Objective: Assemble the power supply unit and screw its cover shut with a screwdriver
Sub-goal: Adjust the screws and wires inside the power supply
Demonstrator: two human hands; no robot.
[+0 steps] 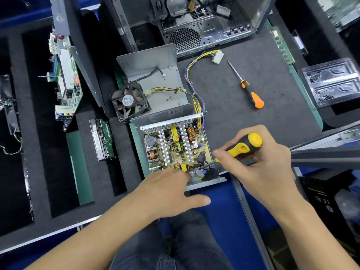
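Both forearms are bare with no sleeves in view, and the legs wear dark blue-grey jeans [187, 248].

A dark mat [243, 117] covers the bench. On it lie the open power supply [175, 149] (near centre), its cover [153, 75] farther back, and an orange screwdriver [251, 92] right.

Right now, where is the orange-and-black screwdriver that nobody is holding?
In the head view, the orange-and-black screwdriver lies flat on the dark mat, right of the coloured wire bundle and below its white plastic connector, left of the clear plastic tray.
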